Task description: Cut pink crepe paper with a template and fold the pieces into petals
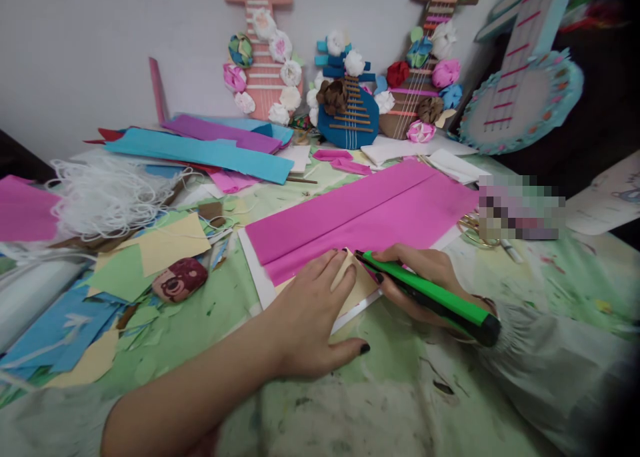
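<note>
My left hand (305,317) lies flat with its fingers stretched over a cream piece of card (361,280). The card rests along the near edge of a magenta crepe paper sheet (370,210), which has a long crease; white paper shows beneath. In my right hand (425,270) is a green and black utility knife (430,294), its thin front end at the card's upper tip, close to my left fingertips. Whether the blade touches the paper cannot be made out.
Decorated paper instruments (349,114) lean against the wall. White string (113,194), cream and green card scraps (173,244) and a dark red patterned item (180,279) lie left. Blue paper strips (200,154) are behind. Gold-handled scissors (477,232) sit right, beside a blurred-out patch.
</note>
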### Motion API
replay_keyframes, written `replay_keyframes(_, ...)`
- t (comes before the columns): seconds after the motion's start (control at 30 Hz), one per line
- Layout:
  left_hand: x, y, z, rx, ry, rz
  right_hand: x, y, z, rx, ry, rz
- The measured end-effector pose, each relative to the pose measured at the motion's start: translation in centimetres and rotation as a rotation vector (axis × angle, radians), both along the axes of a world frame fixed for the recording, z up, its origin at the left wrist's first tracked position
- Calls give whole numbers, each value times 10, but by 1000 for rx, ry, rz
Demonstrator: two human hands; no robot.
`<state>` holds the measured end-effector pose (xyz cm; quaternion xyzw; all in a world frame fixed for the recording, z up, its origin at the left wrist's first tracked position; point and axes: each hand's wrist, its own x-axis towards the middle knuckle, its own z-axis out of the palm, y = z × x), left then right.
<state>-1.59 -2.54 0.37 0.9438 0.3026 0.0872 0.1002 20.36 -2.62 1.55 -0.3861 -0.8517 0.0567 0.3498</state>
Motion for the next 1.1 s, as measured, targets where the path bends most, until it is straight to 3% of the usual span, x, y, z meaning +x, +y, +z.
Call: replay_keyframes(1.1, 0, -1, 0, -29, -7, 13, 2, -8, 3, 22, -63, -20)
